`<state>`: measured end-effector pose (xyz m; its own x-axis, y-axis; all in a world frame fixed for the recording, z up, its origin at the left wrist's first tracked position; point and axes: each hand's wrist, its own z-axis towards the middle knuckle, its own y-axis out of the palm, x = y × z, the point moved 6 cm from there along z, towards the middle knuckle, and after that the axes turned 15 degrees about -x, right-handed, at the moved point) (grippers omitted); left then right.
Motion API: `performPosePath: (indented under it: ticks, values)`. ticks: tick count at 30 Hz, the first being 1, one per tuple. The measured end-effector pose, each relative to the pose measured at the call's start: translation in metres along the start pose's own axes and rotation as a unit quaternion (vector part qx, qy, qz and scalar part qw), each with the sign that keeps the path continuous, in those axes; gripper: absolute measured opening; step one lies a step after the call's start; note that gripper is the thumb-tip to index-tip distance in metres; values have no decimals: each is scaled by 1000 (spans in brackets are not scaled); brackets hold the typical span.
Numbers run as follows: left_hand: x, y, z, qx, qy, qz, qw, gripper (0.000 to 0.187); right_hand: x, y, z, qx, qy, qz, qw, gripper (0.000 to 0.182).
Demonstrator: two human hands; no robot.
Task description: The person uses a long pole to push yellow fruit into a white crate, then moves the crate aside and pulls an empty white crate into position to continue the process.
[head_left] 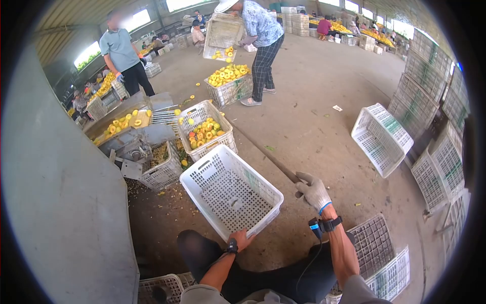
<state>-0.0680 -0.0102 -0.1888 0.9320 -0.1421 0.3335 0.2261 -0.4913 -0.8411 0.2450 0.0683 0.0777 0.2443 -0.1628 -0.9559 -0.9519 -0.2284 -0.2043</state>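
Observation:
My left hand (242, 240), bare with a dark band at the wrist, grips the near rim of an empty white plastic crate (235, 200). My right hand (314, 191), in a pale knitted glove, is closed around the near end of a long thin rod (268, 156). The rod stretches away to the upper left, past the crate's right side. Just beyond the empty crate is another white crate (229, 143), partly filled with halved yellow-orange fruit (206, 133). A metal chute (114, 121) with more fruit leads toward it through parallel bars.
A grey metal panel (61, 172) rises at the left. One person (260, 30) tips a crate over a full fruit crate (230, 93); another person (121, 50) stands upper left. A tilted crate (382, 139) and stacked crates (422, 71) are at the right. Crates (372, 240) lie beside my right arm.

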Motion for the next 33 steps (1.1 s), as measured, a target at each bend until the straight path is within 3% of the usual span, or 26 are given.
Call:
performPosePath:
  ticks: [3, 9, 13, 19, 22, 23, 33]
  values:
    - [3, -3, 0, 2, 1, 6, 1000, 58, 3, -4, -16, -2, 32, -3, 999, 53]
    - [5, -7, -4, -12, -17, 6, 1000, 58, 6, -8, -57, 29, 9, 16, 999, 50]
    - [0, 2, -1, 28, 9, 8, 1000, 58, 12, -22, -104, 36, 65, 9, 997, 50]
    - [-5, 9, 4, 12, 7, 1, 1000, 57, -5, -58, -199, 56, 145, -7, 988, 49]
    - [-6, 9, 3, 15, 3, 2, 1000, 56, 2, -75, -228, 71, 93, -51, 992, 50]
    - [-7, 9, 3, 18, 4, 3, 1000, 56, -4, -78, -241, 81, 143, -49, 985, 51]
    - [-1, 0, 1, -2, -12, 1, 1000, 60, 29, -69, -253, 69, 147, -34, 986, 52]
